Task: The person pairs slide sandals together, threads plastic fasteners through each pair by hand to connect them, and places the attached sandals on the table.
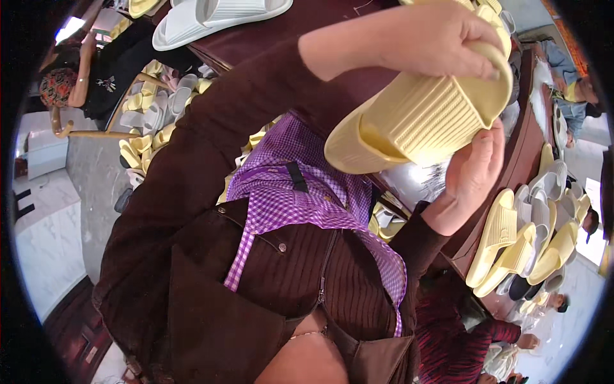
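Note:
A pale yellow slide slipper (pixel 441 118) with a ribbed strap is held up in front of me, its toe pointing to the lower left. My left hand (pixel 457 48) reaches across from the left and grips the slipper near its heel end, fingers bent over the rim. From below, my right hand (pixel 472 163) holds the slipper's near side at the strap's edge, and part of its fingers is hidden behind the slipper. Just beyond my left hand, more yellow slippers (pixel 501 25) show in part.
White slippers (pixel 217 22) lie on the dark red table (pixel 256 45) at the upper left. Several yellow and grey slippers (pixel 499 233) stand at the right. More slippers (pixel 150 105) are piled by a wooden chair (pixel 118 112). Other people (pixel 460 333) are nearby on both sides.

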`<control>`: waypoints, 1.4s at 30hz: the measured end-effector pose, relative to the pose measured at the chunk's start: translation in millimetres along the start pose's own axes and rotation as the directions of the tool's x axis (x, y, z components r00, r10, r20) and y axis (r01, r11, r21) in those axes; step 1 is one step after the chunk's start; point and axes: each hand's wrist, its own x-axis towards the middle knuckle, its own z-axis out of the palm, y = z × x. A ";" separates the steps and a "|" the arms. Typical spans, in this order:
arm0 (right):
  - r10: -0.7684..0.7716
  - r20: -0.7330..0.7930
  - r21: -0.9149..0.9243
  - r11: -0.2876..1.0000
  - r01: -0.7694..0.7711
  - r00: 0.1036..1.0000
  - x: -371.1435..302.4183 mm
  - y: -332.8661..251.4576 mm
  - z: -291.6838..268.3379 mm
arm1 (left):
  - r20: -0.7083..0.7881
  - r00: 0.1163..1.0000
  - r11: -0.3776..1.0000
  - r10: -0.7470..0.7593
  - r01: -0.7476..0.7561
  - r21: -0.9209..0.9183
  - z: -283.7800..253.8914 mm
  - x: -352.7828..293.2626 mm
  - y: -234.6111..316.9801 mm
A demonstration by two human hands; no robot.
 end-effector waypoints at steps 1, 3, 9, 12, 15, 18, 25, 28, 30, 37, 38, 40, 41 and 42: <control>0.057 -0.030 0.112 0.992 -0.053 0.998 0.3 6.4 -3.5 | -0.015 1.000 0.997 -0.004 0.005 0.074 6.8 -2.0 -7.8; 0.119 -0.043 0.244 0.964 -0.105 0.992 3.1 15.1 -0.3 | -0.036 0.999 0.987 0.003 0.003 0.163 10.5 -5.6 -14.1; 0.269 -0.230 0.499 0.857 -0.124 0.935 9.4 38.0 -18.6 | -0.261 0.953 0.973 -0.151 0.189 0.130 5.4 -70.2 -49.9; 0.333 -0.390 0.665 0.747 0.012 0.859 13.4 30.1 -21.5 | -0.217 0.892 0.917 -0.397 0.393 -0.062 9.3 -130.8 -58.4; 0.333 -0.426 0.704 0.706 0.077 0.842 14.0 36.6 -24.0 | -0.100 0.810 0.777 -0.578 0.509 -0.371 23.2 -176.2 -59.2; 0.350 -0.458 0.715 0.691 0.106 0.817 9.7 48.6 -14.4 | -0.095 0.748 0.689 -0.657 0.543 -0.480 30.9 -179.6 -34.7; 0.310 -0.530 0.597 0.797 0.088 0.789 -5.1 78.2 -2.1 | -0.389 0.648 0.754 -0.654 0.516 -0.406 10.1 -172.5 -37.4; 0.235 -0.599 0.521 0.840 0.150 0.765 -9.8 84.5 -8.6 | -0.439 0.682 0.810 -0.585 0.454 -0.372 -2.5 -166.2 -24.7; 0.238 -0.643 0.504 0.847 0.168 0.728 -4.8 64.6 -20.2 | -0.667 0.655 0.872 -0.353 0.489 0.018 -22.2 -169.2 -25.5; 0.240 -0.652 0.439 0.893 0.100 0.720 -1.1 14.3 -60.1 | -0.608 0.708 0.899 -0.360 0.438 -0.023 -110.9 -150.8 -16.3; 0.264 -0.603 0.423 0.906 0.021 0.753 3.5 12.1 -58.4 | -0.603 0.712 0.899 -0.361 0.438 -0.021 -117.9 -137.4 -14.4; 0.272 -0.572 0.411 0.912 -0.017 0.774 17.4 30.7 -50.9 | -0.513 0.823 0.842 -0.244 0.442 0.309 -126.2 -102.0 -19.0; 0.295 -0.520 0.402 0.913 -0.076 0.801 24.7 44.6 -41.1 | -0.514 0.822 0.841 -0.245 0.444 0.309 -134.8 -89.1 -31.7; 0.288 -0.531 0.396 0.916 -0.067 0.796 28.8 50.7 -33.4 | -0.471 0.859 0.800 -0.201 0.421 0.427 -140.2 -68.7 -46.7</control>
